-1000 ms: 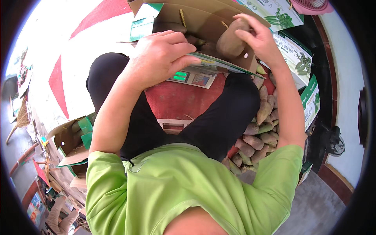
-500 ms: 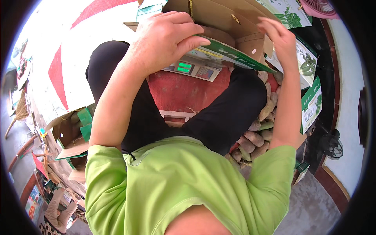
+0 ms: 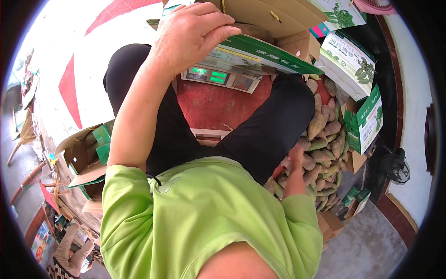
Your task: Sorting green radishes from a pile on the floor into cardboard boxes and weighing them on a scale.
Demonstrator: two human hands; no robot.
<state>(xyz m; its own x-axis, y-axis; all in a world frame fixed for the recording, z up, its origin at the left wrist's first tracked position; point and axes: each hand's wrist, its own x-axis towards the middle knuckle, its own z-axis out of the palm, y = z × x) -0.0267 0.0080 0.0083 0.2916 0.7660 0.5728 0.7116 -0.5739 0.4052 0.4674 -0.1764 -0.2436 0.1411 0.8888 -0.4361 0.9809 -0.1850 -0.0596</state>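
My left hand (image 3: 197, 35) is closed over the upper left edge of an open cardboard box (image 3: 260, 55). The box has a green and white printed side, a brown inside and yellow cord handles. A large brownish root vegetable (image 3: 251, 31) shows partly inside. Just below the box's near side, a digital scale (image 3: 223, 78) shows lit green displays; I cannot see fully how the box rests on it. My right hand (image 3: 295, 156) reaches down at my right knee into a pile of brown and green root vegetables (image 3: 327, 158). Its fingers are largely hidden among them.
More printed boxes stand at the right, one white (image 3: 346, 65) and one green (image 3: 364, 118). An open box (image 3: 86, 153) lies at my left. A small black fan (image 3: 395, 167) is near the right wall. Red matting (image 3: 211, 107) lies between my legs.
My right hand has left the box's right side and moved down to the vegetable pile. My left hand stays on the box edge. The box appears slightly higher in view.
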